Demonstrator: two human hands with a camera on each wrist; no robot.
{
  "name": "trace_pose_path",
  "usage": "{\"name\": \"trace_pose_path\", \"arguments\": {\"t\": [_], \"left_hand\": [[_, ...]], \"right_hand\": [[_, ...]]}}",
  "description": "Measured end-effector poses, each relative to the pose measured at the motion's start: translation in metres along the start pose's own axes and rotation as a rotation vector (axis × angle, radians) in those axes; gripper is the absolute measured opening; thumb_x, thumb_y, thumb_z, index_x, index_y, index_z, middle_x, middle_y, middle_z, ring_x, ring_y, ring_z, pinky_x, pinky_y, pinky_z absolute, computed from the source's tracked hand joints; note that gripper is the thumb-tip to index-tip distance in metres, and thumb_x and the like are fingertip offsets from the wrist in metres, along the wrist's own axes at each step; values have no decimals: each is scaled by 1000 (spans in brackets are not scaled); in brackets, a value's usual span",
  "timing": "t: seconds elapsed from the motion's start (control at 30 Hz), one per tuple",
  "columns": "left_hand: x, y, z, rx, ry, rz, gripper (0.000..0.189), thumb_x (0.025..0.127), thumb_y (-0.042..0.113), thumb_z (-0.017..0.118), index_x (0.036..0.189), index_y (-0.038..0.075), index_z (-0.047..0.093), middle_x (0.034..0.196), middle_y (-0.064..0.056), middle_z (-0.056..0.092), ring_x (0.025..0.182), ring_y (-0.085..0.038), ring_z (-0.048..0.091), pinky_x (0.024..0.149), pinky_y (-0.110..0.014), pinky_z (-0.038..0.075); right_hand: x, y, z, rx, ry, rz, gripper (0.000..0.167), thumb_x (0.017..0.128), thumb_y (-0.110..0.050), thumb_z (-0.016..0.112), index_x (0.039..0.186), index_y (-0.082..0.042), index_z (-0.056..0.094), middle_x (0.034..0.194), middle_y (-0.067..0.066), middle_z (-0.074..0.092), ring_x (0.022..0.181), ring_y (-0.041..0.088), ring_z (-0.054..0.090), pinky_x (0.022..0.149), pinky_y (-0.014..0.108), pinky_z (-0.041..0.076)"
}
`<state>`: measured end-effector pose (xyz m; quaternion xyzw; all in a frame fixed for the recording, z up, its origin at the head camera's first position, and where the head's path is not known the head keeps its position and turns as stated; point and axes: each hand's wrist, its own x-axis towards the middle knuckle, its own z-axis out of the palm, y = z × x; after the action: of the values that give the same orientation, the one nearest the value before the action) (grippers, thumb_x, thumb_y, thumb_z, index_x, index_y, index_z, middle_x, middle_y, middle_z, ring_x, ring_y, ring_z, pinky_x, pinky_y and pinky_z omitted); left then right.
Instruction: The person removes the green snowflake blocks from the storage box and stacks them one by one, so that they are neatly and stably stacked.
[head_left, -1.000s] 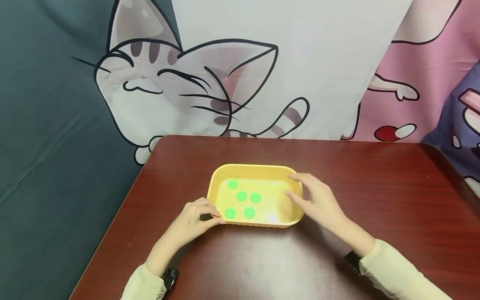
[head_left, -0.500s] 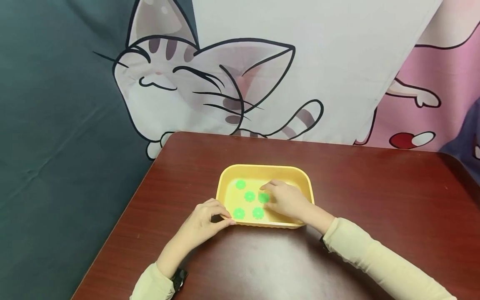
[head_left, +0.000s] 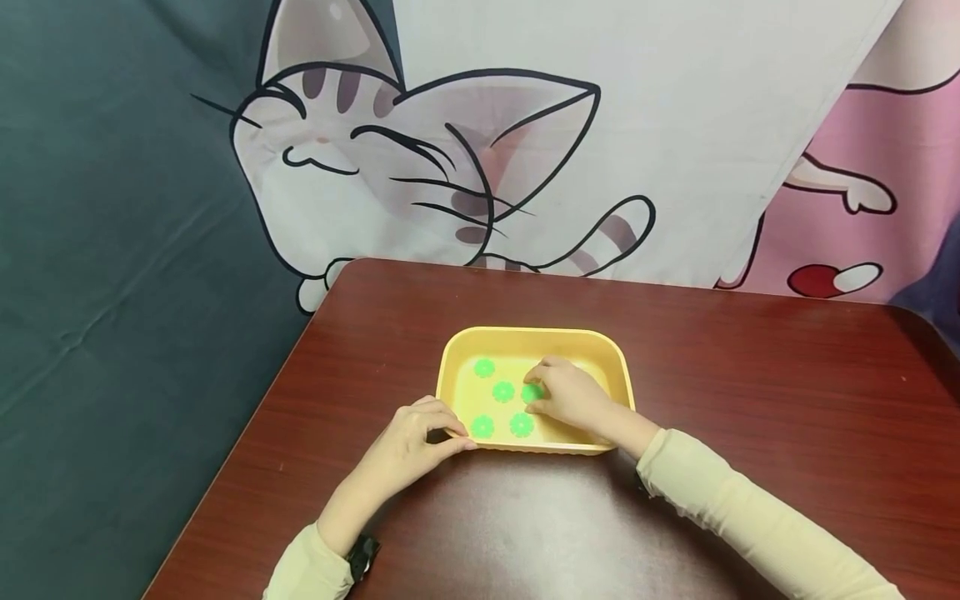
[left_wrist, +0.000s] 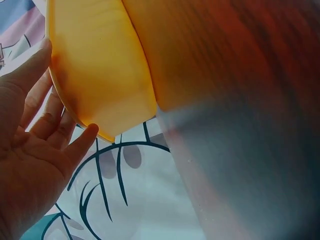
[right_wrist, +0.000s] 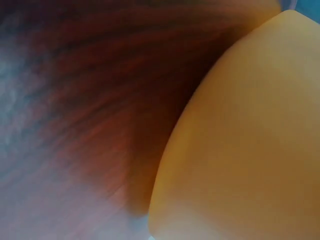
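Note:
In the head view a yellow plastic tray [head_left: 540, 332] stands on the table. Several flat green discs with scalloped, flower-like edges lie on its floor, such as a green disc [head_left: 521, 424] near the front wall. My left hand [head_left: 408, 442] pinches the tray's front left corner, fingers inside and thumb outside. The left wrist view has the left hand [left_wrist: 37, 130] against the yellow rim. My right hand [head_left: 573, 397] reaches into the tray, thumb and fingers curled round the rightmost green disc [head_left: 532, 392], partly hiding it. Only the tray's outer wall [right_wrist: 240, 140] and table appear in the right wrist view.
The dark red-brown wooden table [head_left: 750, 400] extends on all sides of the tray. Behind it hangs a cloth [head_left: 697, 150] printed with a cartoon cat. A dark green cloth [head_left: 135, 292] hangs at the left.
My right hand has moved left from the tray's right rim to the rightmost disc, its fingers drawing closer together. The left hand keeps its hold on the corner. The head view has shifted slightly.

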<state>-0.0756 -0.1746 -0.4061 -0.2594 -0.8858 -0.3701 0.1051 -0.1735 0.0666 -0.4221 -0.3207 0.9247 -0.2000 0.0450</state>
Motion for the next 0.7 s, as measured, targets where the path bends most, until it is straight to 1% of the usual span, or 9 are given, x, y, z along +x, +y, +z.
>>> {"name": "trace_pose_path", "arguments": {"t": [0.07,0.13,0.27,0.47,0.6,0.7], "left_hand": [[0,0,0,-4,5,1,10,72,23,80,74,19,72,74,16,64,76,-2,54,65,-17,46],[0,0,1,-8,10,2,10,71,22,80,74,18,72,74,15,64,76,-3,55,65,-17,46],[1,1,0,-5,10,5,10,71,21,81,73,17,72,74,14,65,76,-4,55,65,-18,46],[4,2,-3,6,-29,-8,10,71,21,81,74,15,73,73,12,66,76,-5,57,65,-20,48],[5,2,-4,13,-55,-19,10,70,21,81,74,15,74,73,11,66,76,-5,58,66,-20,48],[6,2,-5,13,-67,-11,10,71,21,80,74,14,74,73,10,67,75,-5,59,66,-19,49]], "right_hand": [[1,2,0,26,-12,6,38,72,-25,80,102,-5,67,86,2,56,74,13,50,73,32,47],[2,3,0,42,-24,7,37,73,-24,80,101,-4,67,84,2,55,73,13,48,73,32,46],[4,2,-1,51,-36,18,36,74,-24,79,100,-4,66,86,3,56,76,15,52,76,33,47],[5,3,-2,73,-50,54,35,74,-24,79,98,-4,65,90,4,59,86,20,58,82,36,48],[5,3,-2,99,-72,82,35,74,-24,79,98,-4,64,91,4,60,85,19,57,81,35,48],[6,3,-4,108,-89,95,34,74,-24,79,98,-4,63,91,5,61,84,18,58,81,35,48]]}}
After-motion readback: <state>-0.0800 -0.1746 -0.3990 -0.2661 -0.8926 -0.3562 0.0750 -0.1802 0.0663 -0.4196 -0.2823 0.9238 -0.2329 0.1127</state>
